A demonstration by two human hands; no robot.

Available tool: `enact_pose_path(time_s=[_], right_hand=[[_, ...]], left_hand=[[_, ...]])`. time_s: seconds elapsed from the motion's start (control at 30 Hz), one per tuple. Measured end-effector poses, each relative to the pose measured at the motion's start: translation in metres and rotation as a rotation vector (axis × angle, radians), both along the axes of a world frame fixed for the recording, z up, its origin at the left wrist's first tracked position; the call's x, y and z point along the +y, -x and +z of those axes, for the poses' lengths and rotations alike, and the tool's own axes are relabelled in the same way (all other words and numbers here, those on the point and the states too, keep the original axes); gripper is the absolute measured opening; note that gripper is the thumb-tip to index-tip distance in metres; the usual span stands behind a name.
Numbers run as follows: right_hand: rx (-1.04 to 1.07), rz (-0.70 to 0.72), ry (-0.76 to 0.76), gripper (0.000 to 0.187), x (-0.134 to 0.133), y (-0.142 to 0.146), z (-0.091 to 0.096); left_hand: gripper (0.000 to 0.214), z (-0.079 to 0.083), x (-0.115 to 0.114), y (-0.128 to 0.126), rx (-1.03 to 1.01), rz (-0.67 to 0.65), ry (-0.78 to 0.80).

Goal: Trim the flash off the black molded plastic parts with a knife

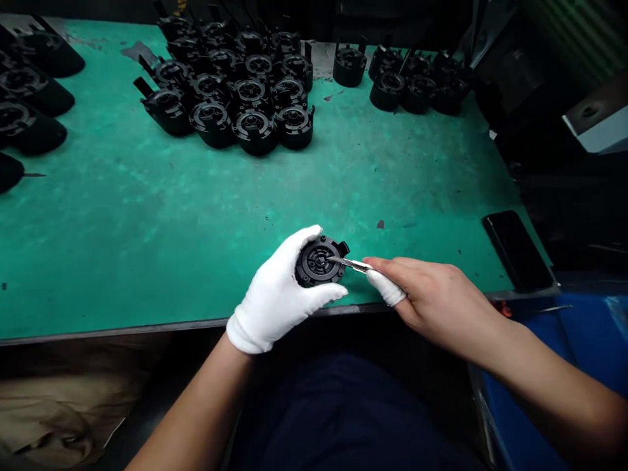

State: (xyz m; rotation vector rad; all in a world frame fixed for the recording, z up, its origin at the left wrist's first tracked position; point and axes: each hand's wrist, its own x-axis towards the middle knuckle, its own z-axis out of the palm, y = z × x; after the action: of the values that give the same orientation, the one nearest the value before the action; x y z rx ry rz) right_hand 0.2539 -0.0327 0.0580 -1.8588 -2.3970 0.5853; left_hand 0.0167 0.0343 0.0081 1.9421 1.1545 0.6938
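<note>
And here, at the near edge of the green counter, a round black plastic housing is cupped in the gloved left hand, its rim held within the curve of thumb and fingers. A slim metal knife-like tool is pinched in the fingers of the right hand, its tip brought over the ribbed face; contact cannot be told. Light, stiff, perhaps slick plastic is suggested; the outer rim is best gripped, fingers kept clear of the point.
</note>
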Motion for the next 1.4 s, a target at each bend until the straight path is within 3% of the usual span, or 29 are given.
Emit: enact_pose_path(time_s=[0.4,0.6,0.83,1.1,1.4], right_hand=[[0.256,-0.006,0.126,0.045,-0.023,0.01,-0.008],[0.275,-0.132,0.006,0.041,-0.026,0.008,-0.009],[0.35,-0.069,0.129,0.035,-0.017,0.0,-0.013],[0.113,-0.025,-0.073,0.036,0.008,-0.003,-0.023],[0.018,0.036,-0.128,0.041,0.007,-0.004,-0.023]], left_hand=[[0.083,-0.005,-0.025,-0.015,-0.042,0.201,-0.083],[0.078,-0.005,-0.028,-0.018,-0.064,0.237,-0.066],[0.077,-0.01,-0.03,-0.02,-0.047,0.238,-0.099],[0.075,-0.011,-0.03,-0.021,-0.052,0.224,-0.13],[0.074,-0.012,-0.028,-0.022,-0.057,0.223,-0.147]])
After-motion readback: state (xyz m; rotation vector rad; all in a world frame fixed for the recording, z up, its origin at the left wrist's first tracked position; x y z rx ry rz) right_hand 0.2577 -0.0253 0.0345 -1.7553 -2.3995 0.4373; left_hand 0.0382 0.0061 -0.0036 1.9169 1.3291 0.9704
